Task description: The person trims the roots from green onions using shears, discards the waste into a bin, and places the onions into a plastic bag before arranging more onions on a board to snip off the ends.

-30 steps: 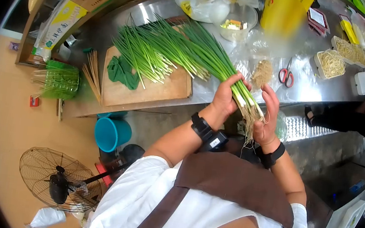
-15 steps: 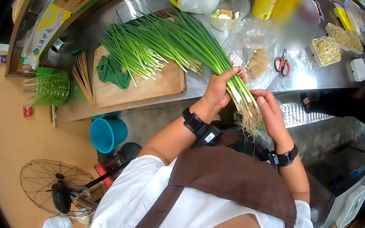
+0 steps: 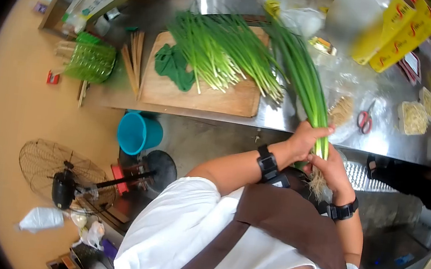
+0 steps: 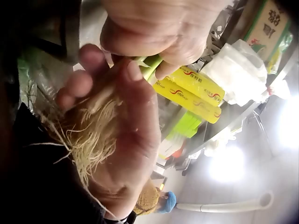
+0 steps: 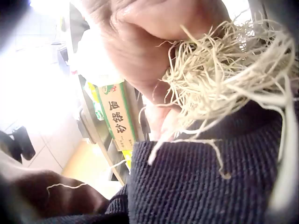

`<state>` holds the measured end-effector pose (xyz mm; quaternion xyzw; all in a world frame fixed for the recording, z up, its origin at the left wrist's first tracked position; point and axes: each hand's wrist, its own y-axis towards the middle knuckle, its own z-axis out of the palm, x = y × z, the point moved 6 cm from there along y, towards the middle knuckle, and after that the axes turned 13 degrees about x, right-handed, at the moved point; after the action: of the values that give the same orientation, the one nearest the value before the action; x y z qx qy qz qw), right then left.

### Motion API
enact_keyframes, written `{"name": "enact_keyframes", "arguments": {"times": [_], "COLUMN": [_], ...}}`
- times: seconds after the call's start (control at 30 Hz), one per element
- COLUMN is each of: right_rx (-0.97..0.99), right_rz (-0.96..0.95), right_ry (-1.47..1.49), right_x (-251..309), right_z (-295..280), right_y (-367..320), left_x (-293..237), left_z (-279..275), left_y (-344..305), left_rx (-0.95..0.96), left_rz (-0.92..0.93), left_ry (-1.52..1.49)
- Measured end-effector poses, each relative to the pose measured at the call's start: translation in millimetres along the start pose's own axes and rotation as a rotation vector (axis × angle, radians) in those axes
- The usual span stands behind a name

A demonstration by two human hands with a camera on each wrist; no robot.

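A long bunch of scallions (image 3: 310,87) slants from the steel counter toward the apron, its roots (image 3: 318,185) hanging at the near end. My left hand (image 3: 303,140) grips the stalks, thumb laid across them. Just below, my right hand (image 3: 333,170) holds the white ends, with roots (image 5: 210,79) spilling out of it in the right wrist view. Both hands nearly meet around the bunch in the left wrist view. More scallions (image 3: 220,54) lie on a wooden board (image 3: 203,101), beside a dark green cloth (image 3: 173,66).
Red-handled scissors (image 3: 365,120) and a brownish heap (image 3: 341,111) lie right of the bunch. Yellow boxes (image 3: 407,37) stand behind, bean sprouts (image 3: 414,118) further right. A blue bucket (image 3: 139,133) and a fan (image 3: 62,177) are left below the counter. Another person's dark-clothed leg shows at right.
The right hand has gone from beside the roots, fingers loose, to gripping the white ends. Both hands and the bunch have drawn together, and the bunch stands steeper. The head view has shifted.
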<state>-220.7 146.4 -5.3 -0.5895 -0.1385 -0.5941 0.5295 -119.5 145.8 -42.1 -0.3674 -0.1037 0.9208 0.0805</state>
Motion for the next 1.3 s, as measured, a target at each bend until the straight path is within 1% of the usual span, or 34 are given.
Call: {"name": "enact_keyframes", "arguments": {"times": [0.07, 0.1, 0.17, 0.2, 0.3, 0.47, 0.57, 0.7, 0.8, 0.9, 0.97, 1.03, 1.17, 1.2, 1.23, 1.3], "right_rx": [0.034, 0.019, -0.015, -0.015, -0.007, 0.048, 0.034, -0.059, -0.026, -0.015, -0.004, 0.013, 0.053, 0.066, 0.070, 0.087], "right_rz": [-0.009, -0.007, -0.007, -0.028, -0.048, -0.043, -0.011, 0.018, 0.013, -0.022, -0.012, -0.010, -0.003, -0.010, 0.015, -0.048], "right_ry": [0.029, 0.030, 0.033, 0.070, 0.207, 0.274, 0.165, 0.108, 0.092, 0.095, 0.101, 0.133, 0.074, 0.101, 0.052, 0.127], "right_x": [-10, -10, -10, -12, -15, -19, -27, -14, -23, -20, -19, -22, -21, -16, -20, -18], "right_z": [-6, -8, -13, -14, -13, -12, -16, -5, -16, -16, -13, -10, -8, -4, -8, -7], "right_y": [3, 3, 0, 0, 0, 0, 3, 0, 5, 4, 3, 3, 6, 3, 4, 3], "left_x": [-4, 2, 8, 9, 10, 9, 16, 23, 25, 18, 2, -2, -5, -9, -9, -17], "left_z": [6, 1, -1, 0, -2, -12, -18, -20, -19, -17, -15, -19, -21, -18, -18, -18], "left_y": [-3, 1, 9, 12, 17, 31, 35, 36, 34, 37, 32, 34, 31, 29, 29, 24], "left_rx": [0.000, 0.069, 0.088, 0.139, 0.135, 0.064, 0.033, 0.004, -0.017, 0.078, 0.053, 0.060, 0.059, 0.079, 0.124, 0.110], "left_rz": [-0.021, -0.041, -0.031, -0.037, -0.009, 0.012, -0.011, -0.022, -0.048, 0.013, 0.048, 0.055, 0.044, 0.051, 0.023, 0.024], "left_ry": [0.026, 0.015, -0.106, -0.206, -0.281, -0.289, -0.220, -0.176, -0.202, -0.235, -0.310, -0.334, -0.282, -0.314, -0.356, -0.323]}}
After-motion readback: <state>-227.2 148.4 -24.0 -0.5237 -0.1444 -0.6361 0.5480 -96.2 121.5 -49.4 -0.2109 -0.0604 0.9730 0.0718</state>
